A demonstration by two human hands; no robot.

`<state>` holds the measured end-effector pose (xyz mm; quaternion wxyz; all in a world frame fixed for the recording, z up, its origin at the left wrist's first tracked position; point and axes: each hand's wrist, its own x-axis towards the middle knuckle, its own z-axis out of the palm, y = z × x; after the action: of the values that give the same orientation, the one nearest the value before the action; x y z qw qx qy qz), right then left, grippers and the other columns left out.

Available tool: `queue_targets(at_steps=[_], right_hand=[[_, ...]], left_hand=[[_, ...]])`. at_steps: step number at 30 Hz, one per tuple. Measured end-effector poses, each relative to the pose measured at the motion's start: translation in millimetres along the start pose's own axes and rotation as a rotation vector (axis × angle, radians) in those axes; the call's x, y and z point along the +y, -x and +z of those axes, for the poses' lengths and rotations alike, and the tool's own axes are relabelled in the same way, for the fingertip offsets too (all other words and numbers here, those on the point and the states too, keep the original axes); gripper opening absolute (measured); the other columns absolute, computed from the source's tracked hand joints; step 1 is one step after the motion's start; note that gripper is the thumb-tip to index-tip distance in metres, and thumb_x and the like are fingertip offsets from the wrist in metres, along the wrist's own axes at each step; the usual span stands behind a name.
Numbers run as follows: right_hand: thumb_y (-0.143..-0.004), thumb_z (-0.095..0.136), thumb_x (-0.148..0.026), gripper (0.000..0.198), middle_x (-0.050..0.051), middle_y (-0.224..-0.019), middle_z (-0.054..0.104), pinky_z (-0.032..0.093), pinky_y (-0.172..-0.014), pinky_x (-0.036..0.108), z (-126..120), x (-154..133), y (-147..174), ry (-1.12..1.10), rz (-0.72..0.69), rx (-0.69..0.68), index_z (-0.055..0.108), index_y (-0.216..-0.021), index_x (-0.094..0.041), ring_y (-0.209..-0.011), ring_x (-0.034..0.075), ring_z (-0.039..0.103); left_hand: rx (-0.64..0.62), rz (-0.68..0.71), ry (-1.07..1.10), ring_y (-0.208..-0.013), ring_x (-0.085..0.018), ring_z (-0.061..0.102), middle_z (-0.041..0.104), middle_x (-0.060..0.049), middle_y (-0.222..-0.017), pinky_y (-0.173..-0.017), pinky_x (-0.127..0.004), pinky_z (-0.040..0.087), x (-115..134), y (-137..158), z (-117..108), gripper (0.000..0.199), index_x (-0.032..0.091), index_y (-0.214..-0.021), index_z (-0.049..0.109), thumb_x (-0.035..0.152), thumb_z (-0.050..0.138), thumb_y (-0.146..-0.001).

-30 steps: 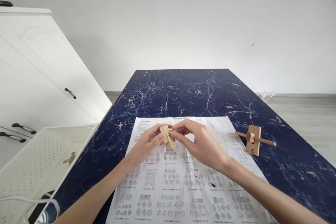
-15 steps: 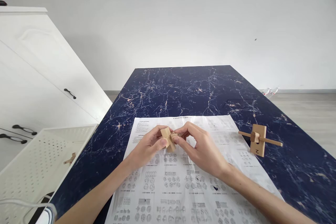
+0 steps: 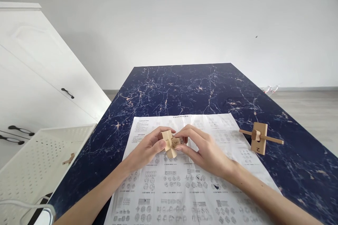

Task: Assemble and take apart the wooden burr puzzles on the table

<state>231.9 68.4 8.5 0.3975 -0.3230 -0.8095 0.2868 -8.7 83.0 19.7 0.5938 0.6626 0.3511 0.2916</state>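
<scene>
While your left hand point(image 3: 146, 148) and right hand point(image 3: 207, 150) grip the block point(image 3: 167, 143), fingers point(image 3: 190, 152) closed, between the left and right edges of the table point(image 3: 182, 89), an uneven pull could make it slip apart.

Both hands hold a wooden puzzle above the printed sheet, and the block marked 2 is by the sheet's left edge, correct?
No: the head view shows the block marked 2 by the right edge of the printed sheet. The left hand and right hand do hold the puzzle above it.
</scene>
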Motion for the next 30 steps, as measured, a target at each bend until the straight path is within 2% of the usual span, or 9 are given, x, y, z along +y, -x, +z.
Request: queue_targets(at_steps=[4, 5, 8, 14, 18, 21, 25, 28, 30], right_hand=[[-0.092, 0.083, -0.052, 0.085, 0.016, -0.148, 0.056, 0.059, -0.105, 0.054, -0.8, -3.4, -1.3, 0.088, -0.082, -0.039, 0.036, -0.159, -0.032, -0.135, 0.037, 0.059], [-0.089, 0.086, -0.05, 0.092, 0.016, -0.151, 0.054, 0.057, -0.108, 0.056, 0.0, -4.1, -1.7, 0.107, -0.099, -0.054, 0.032, -0.162, -0.033, -0.139, 0.038, 0.057], [-0.091, 0.085, -0.04, 0.083, 0.014, -0.144, 0.061, 0.058, -0.105, 0.055, 3.7, -5.4, -2.1, 0.133, -0.149, -0.068, 0.038, -0.159, -0.033, -0.132, 0.036, 0.062], [-0.093, 0.081, -0.034, 0.064, 0.014, -0.138, 0.064, 0.059, -0.102, 0.051, -1.1, -7.3, 0.2, 0.054, -0.101, 0.003, 0.049, -0.148, -0.03, -0.127, 0.033, 0.064], [-0.09, 0.084, -0.044, 0.061, 0.012, -0.134, 0.066, 0.058, -0.102, 0.05, -11.4, -4.5, -2.2, -0.004, 0.009, 0.158, 0.053, -0.141, -0.03, -0.122, 0.032, 0.065], [-0.093, 0.08, -0.049, 0.056, 0.012, -0.132, 0.066, 0.058, -0.098, 0.051, -12.7, 4.8, -4.1, 0.042, 0.151, 0.287, 0.054, -0.139, -0.03, -0.114, 0.032, 0.066], [-0.094, 0.078, -0.049, 0.056, 0.013, -0.135, 0.066, 0.056, -0.103, 0.058, -4.2, 24.6, -1.2, 0.271, 0.269, 0.16, 0.055, -0.142, -0.029, -0.124, 0.037, 0.062], [-0.094, 0.078, -0.046, 0.053, 0.013, -0.133, 0.068, 0.055, -0.103, 0.061, 0.1, 34.3, 2.4, 0.387, 0.24, 0.051, 0.058, -0.14, -0.028, -0.129, 0.04, 0.058], [-0.096, 0.077, -0.047, 0.056, 0.014, -0.136, 0.066, 0.055, -0.103, 0.061, -0.7, 33.9, 3.2, 0.398, 0.181, 0.046, 0.056, -0.143, -0.027, -0.13, 0.039, 0.057]], left_hand=[[-0.086, -0.016, 0.141, -0.111, -0.029, 0.072, 0.073, -0.009, -0.118, -0.095, -0.043, 0.057, -2.2, 0.4, 2.8, 0.065, 0.03, -0.146, 0.052, 0.071, 0.064, -0.097], [-0.102, -0.026, 0.165, -0.109, -0.029, 0.072, 0.073, -0.009, -0.117, -0.094, -0.043, 0.057, -2.8, 0.3, 4.0, 0.069, 0.03, -0.148, 0.049, 0.071, 0.066, -0.096], [-0.115, -0.065, 0.184, -0.1, -0.026, 0.073, 0.073, -0.008, -0.111, -0.087, -0.039, 0.058, -3.7, -0.1, 7.2, 0.077, 0.029, -0.151, 0.044, 0.071, 0.07, -0.092], [-0.07, -0.062, 0.151, -0.107, -0.028, 0.073, 0.075, -0.009, -0.118, -0.091, -0.04, 0.057, -3.1, 0.9, 2.0, 0.072, 0.03, -0.149, 0.046, 0.072, 0.068, -0.094], [0.005, -0.025, 0.115, -0.109, -0.029, 0.075, 0.075, -0.012, -0.123, -0.099, -0.044, 0.055, -3.0, 0.3, -6.5, 0.064, 0.027, -0.146, 0.051, 0.071, 0.059, -0.1], [0.147, 0.002, 0.052, -0.112, -0.029, 0.074, 0.076, -0.013, -0.124, -0.105, -0.047, 0.053, -2.7, -1.3, -9.2, 0.059, 0.024, -0.142, 0.054, 0.069, 0.054, -0.103], [0.324, 0.015, -0.08, -0.129, -0.033, 0.067, 0.069, -0.015, -0.14, -0.109, -0.048, 0.053, -3.6, -1.7, -6.9, 0.064, 0.024, -0.143, 0.052, 0.062, 0.071, -0.096], [0.381, 0.085, -0.185, -0.139, -0.035, 0.061, 0.065, -0.014, -0.146, -0.118, -0.051, 0.048, -6.2, 0.2, -3.9, 0.077, 0.026, -0.144, 0.053, 0.056, 0.088, -0.082], [0.389, 0.122, -0.252, -0.138, -0.036, 0.061, 0.066, -0.013, -0.143, -0.12, -0.053, 0.046, -7.9, 1.8, -2.4, 0.083, 0.027, -0.143, 0.054, 0.053, 0.095, -0.075]])
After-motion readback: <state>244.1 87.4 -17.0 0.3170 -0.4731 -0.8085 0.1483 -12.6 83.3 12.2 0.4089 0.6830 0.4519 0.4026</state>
